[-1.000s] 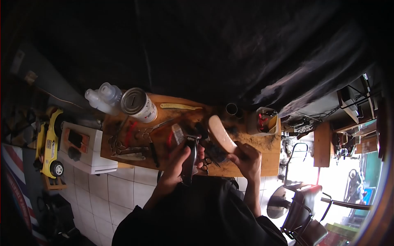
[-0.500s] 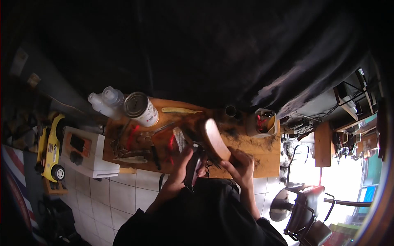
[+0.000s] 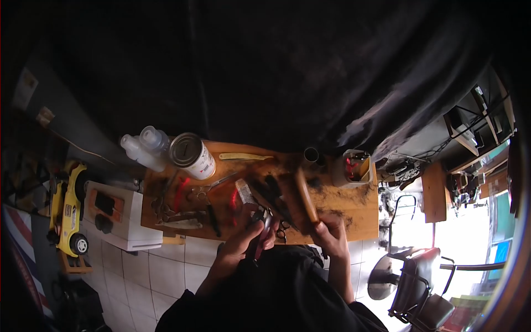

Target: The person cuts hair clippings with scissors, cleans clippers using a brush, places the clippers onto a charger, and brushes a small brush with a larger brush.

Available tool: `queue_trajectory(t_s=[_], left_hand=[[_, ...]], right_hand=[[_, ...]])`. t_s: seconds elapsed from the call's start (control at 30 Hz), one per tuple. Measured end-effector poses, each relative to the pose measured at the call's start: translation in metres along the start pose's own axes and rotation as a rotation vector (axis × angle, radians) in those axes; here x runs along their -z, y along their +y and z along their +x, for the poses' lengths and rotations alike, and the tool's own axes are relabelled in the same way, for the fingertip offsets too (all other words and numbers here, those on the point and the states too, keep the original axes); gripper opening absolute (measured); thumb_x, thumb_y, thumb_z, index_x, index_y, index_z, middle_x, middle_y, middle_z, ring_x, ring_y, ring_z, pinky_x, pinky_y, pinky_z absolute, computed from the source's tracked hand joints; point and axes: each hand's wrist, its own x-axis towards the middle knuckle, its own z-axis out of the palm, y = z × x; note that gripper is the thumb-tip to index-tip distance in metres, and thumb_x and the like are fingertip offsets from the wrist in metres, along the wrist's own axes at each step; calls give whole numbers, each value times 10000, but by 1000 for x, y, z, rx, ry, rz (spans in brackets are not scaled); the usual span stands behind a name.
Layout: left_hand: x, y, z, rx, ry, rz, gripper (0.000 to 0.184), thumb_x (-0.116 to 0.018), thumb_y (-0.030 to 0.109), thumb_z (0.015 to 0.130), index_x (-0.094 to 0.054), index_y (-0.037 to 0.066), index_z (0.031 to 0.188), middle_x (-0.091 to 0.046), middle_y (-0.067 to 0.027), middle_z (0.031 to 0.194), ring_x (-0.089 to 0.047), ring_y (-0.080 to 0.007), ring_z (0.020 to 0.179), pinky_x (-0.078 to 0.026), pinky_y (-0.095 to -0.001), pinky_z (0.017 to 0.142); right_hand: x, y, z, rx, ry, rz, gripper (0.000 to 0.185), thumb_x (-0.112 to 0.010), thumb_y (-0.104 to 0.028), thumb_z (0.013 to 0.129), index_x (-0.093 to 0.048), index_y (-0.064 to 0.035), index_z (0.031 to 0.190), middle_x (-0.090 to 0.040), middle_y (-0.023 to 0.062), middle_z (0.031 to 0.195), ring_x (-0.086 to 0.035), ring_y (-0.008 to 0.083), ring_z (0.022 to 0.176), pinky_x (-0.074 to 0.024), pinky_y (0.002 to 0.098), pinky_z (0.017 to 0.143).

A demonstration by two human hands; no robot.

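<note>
My left hand (image 3: 241, 243) is closed around a dark hair clipper (image 3: 259, 239), its head pointing up at the table's near edge. In my right hand (image 3: 333, 237) is the handle of a wooden brush (image 3: 306, 195), turned edge-on with its dark bristle side facing left. Clipper and brush are apart. A pale comb (image 3: 243, 191) lies on the wooden table (image 3: 362, 213) just beyond the clipper. Black-handled scissors (image 3: 282, 229) rest between my two hands. Dark hair clippings are scattered right of the brush.
A large tin (image 3: 192, 156) and plastic bottles (image 3: 145, 149) stand at the back left, near a yellow-handled razor (image 3: 243, 157). Several scissors lie at the left. A container (image 3: 352, 168) holds tools at the right. A yellow toy car (image 3: 71, 213) and a barber chair (image 3: 416, 276) flank the table.
The brush has turned from showing its broad wooden back to standing edge-on. My left hand with the clipper has tilted and shifted slightly lower.
</note>
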Motion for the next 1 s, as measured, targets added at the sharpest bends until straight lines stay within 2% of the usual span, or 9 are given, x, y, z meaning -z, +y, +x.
queue_trajectory(t_s=[0.07, 0.13, 0.27, 0.37, 0.4, 0.47, 0.5, 0.83, 1.0], left_hand=[[-2, 3, -2, 91, -31, 29, 412, -597, 233, 953, -386, 69, 1267, -544, -124, 873, -573, -182, 697, -459, -268, 552], [0, 3, -3, 142, -79, 117, 412, -603, 248, 949, -406, 55, 1255, -545, -120, 863, -578, -187, 703, -459, -263, 541], [1, -2, -10, 124, -74, 179, 378, -630, 288, 931, -470, 60, 1187, -550, -90, 927, -572, -198, 692, -455, -256, 525], [14, -4, -16, 161, 27, -97, 370, -627, 349, 927, -495, 63, 1122, -531, -78, 1028, -552, -192, 669, -442, -269, 524], [25, -6, -11, 141, 39, -21, 497, -580, 437, 934, -437, 73, 1241, -477, -112, 1051, -544, -180, 640, -424, -265, 477], [44, -4, -5, 198, -3, -114, 477, -589, 403, 935, -485, 26, 1208, -514, -109, 1017, -542, -180, 663, -425, -264, 542], [50, -4, -2, 216, -22, -141, 507, -558, 407, 948, -472, 1, 1238, -510, -115, 1005, -538, -172, 658, -422, -271, 547], [46, -30, 11, 486, 45, -234, 553, -411, 491, 983, -497, 0, 1221, -491, -88, 948, -525, -137, 608, -433, -271, 529], [19, -50, 28, 569, 47, -250, 438, -421, 364, 952, -479, 52, 1254, -497, -74, 1022, -501, -171, 771, -435, -307, 656]], right_hand=[[-11, 7, -3, -58, -50, -16, 482, -644, -429, 899, -646, 53, 906, -478, -40, 585, -397, 33, 478, -278, 212, 443], [-14, 13, -1, -231, -92, 99, 345, -666, -311, 912, -664, 28, 975, -554, -9, 676, -481, 55, 605, -361, 232, 523], [-20, 17, 8, -47, 193, -595, 358, -722, -317, 860, -630, 28, 837, -508, 37, 617, -461, 78, 602, -390, 265, 544], [-19, 17, 7, -107, 378, -593, 370, -750, -282, 834, -648, 36, 995, -595, 80, 690, -551, 120, 640, -458, 295, 608], [-18, 19, 2, -73, 422, -622, 379, -753, -265, 828, -645, 35, 1034, -612, 99, 712, -579, 139, 655, -469, 305, 622], [-16, 23, -6, -4, 505, -690, 414, -761, -232, 817, -639, 32, 1111, -648, 137, 754, -635, 178, 684, -492, 325, 649], [-16, 19, -9, -2, 512, -788, 425, -757, -170, 807, -630, 34, 1158, -663, 173, 812, -672, 260, 742, -510, 350, 694], [14, 49, -38, 151, 627, -1111, 500, -634, 10, 818, -614, -179, 1281, -561, 144, 1038, -631, 254, 860, -512, 359, 748], [23, 58, -39, 93, 621, -1133, 538, -601, 48, 811, -605, -206, 1285, -536, 139, 1112, -629, 256, 872, -524, 371, 755]])
